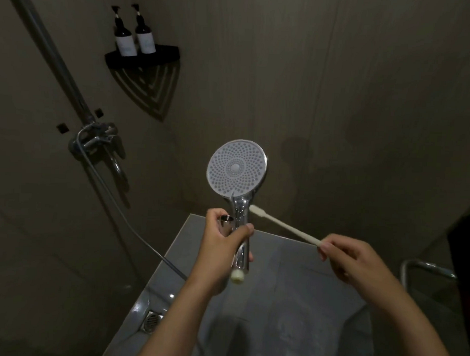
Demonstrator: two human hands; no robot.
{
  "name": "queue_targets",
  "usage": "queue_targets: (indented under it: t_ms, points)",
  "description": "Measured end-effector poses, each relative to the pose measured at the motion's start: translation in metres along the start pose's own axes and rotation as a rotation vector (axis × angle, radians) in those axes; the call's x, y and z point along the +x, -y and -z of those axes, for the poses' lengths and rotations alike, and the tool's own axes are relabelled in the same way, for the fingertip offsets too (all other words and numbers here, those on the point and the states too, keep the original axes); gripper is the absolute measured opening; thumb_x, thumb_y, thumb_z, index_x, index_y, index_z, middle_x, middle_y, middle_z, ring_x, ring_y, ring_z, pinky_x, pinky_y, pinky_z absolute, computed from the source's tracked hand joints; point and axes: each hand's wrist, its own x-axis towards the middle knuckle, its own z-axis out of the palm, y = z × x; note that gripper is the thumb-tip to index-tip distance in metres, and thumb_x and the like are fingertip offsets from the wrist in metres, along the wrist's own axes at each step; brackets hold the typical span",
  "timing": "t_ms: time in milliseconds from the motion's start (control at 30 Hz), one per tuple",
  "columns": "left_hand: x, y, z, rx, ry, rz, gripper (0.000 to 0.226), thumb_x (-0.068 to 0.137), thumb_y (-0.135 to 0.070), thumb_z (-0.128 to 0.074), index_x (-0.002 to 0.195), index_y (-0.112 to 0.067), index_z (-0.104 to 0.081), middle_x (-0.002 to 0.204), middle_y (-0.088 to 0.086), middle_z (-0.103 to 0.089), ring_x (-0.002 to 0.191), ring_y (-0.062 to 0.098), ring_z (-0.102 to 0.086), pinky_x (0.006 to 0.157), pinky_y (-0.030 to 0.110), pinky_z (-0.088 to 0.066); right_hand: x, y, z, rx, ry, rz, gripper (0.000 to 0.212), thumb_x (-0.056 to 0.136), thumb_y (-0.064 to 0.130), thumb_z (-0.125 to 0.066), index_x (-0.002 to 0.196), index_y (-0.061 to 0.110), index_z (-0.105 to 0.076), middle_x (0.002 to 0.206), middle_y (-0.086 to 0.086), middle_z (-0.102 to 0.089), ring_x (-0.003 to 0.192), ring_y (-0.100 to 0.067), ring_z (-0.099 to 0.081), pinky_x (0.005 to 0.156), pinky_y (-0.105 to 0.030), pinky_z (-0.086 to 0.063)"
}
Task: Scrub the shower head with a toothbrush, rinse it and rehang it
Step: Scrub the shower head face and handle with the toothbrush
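Observation:
My left hand (223, 241) grips the chrome handle of the shower head (237, 168), held upright with its round white spray face turned toward me. The handle's lower end shows a pale fitting and looks detached from the hose (115, 203), whose metal end nut sits inside the same hand. My right hand (351, 257) pinches the tail of a white toothbrush (282, 227). The brush points left and up, and its head touches the neck of the shower head just below the spray face.
A chrome mixer tap (99, 141) with a riser pipe is on the left wall. A black corner shelf (142, 58) carries two dark pump bottles. Below lies the wet grey floor with a drain (151, 320). A chrome rail (425, 267) is at the right.

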Motion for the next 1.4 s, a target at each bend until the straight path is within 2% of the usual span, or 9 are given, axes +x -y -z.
queue_targets:
  t_ms: [100, 233, 300, 433, 533, 600, 900, 1100, 1400]
  points:
    - [0.000, 0.000, -0.001, -0.084, -0.053, 0.044, 0.031, 0.085, -0.007, -0.064, 0.102, -0.021, -0.042, 0.075, 0.008, -0.065, 0.045, 0.014, -0.058, 0.040, 0.026, -0.047, -0.003, 0.004, 0.011, -0.107, 0.065, -0.033, 0.038, 0.078, 0.048, -0.053, 0.055, 0.018, -0.055, 0.050, 0.005, -0.036, 0.050, -0.007, -0.034, 0.047, -0.018, -0.027]
    - [0.000, 0.000, 0.003, -0.062, -0.103, 0.068, 0.035, 0.082, -0.004, -0.066, 0.113, -0.010, -0.049, 0.077, 0.011, -0.062, 0.052, 0.014, -0.061, 0.054, 0.033, -0.053, -0.006, 0.010, 0.014, -0.182, 0.126, -0.045, 0.051, 0.072, 0.058, -0.058, 0.047, 0.017, -0.043, 0.050, 0.007, -0.029, 0.049, -0.004, -0.029, 0.046, -0.016, -0.023]
    - [0.000, -0.001, 0.005, -0.061, -0.099, 0.103, 0.034, 0.080, -0.002, -0.068, 0.109, -0.004, -0.051, 0.081, 0.016, -0.057, 0.043, 0.017, -0.055, 0.044, 0.027, -0.049, -0.007, 0.012, 0.009, -0.238, 0.132, -0.029, 0.054, 0.069, 0.062, -0.059, 0.047, 0.016, -0.040, 0.050, 0.007, -0.026, 0.049, -0.004, -0.027, 0.046, -0.018, -0.021]
    - [0.002, 0.003, 0.006, -0.081, -0.116, 0.141, 0.037, 0.077, -0.003, -0.072, 0.105, -0.013, -0.050, 0.083, 0.012, -0.058, 0.041, 0.014, -0.057, 0.041, 0.022, -0.047, -0.006, 0.017, -0.005, -0.301, 0.116, -0.010, 0.057, 0.066, 0.068, -0.058, 0.046, 0.017, -0.041, 0.048, 0.006, -0.025, 0.048, -0.004, -0.026, 0.046, -0.021, -0.019]
    - [0.004, 0.007, 0.006, -0.079, -0.114, 0.102, 0.043, 0.075, -0.002, -0.074, 0.103, -0.021, -0.049, 0.065, -0.004, -0.067, 0.044, 0.008, -0.061, 0.042, 0.024, -0.051, -0.005, 0.021, -0.011, -0.325, 0.085, 0.008, 0.061, 0.064, 0.071, -0.056, 0.045, 0.015, -0.039, 0.048, 0.004, -0.024, 0.047, -0.004, -0.025, 0.046, -0.021, -0.019]
    - [0.006, 0.009, 0.006, -0.060, -0.108, 0.082, 0.044, 0.074, -0.001, -0.075, 0.100, -0.025, -0.049, 0.056, -0.013, -0.066, 0.045, 0.006, -0.061, 0.043, 0.025, -0.051, -0.004, 0.023, -0.015, -0.330, 0.085, 0.018, 0.060, 0.064, 0.071, -0.056, 0.045, 0.016, -0.039, 0.048, 0.004, -0.025, 0.047, -0.003, -0.026, 0.047, -0.023, -0.019]
    - [0.003, 0.007, -0.002, -0.109, -0.094, 0.113, 0.038, 0.076, 0.000, -0.072, 0.100, -0.022, -0.051, 0.079, 0.008, -0.058, 0.043, 0.012, -0.059, 0.042, 0.024, -0.050, -0.005, 0.016, -0.003, -0.288, 0.125, -0.076, 0.054, 0.066, 0.064, -0.061, 0.045, 0.019, -0.040, 0.048, 0.007, -0.024, 0.048, -0.006, -0.025, 0.046, -0.020, -0.021]
    - [0.005, 0.007, 0.002, -0.127, -0.109, 0.143, 0.036, 0.076, -0.002, -0.072, 0.099, -0.021, -0.052, 0.075, 0.007, -0.059, 0.041, 0.011, -0.059, 0.041, 0.025, -0.049, -0.007, 0.018, 0.008, -0.239, 0.113, -0.067, 0.053, 0.068, 0.058, -0.063, 0.046, 0.017, -0.039, 0.048, 0.007, -0.025, 0.047, -0.005, -0.026, 0.046, -0.016, -0.022]
    - [0.007, 0.006, -0.004, -0.127, -0.113, 0.150, 0.038, 0.076, -0.003, -0.073, 0.105, -0.015, -0.050, 0.078, 0.009, -0.056, 0.042, 0.010, -0.059, 0.043, 0.024, -0.050, -0.004, 0.017, -0.006, -0.209, 0.155, -0.076, 0.053, 0.066, 0.063, -0.063, 0.046, 0.018, -0.042, 0.051, 0.002, -0.026, 0.050, -0.011, -0.027, 0.051, -0.027, -0.021]
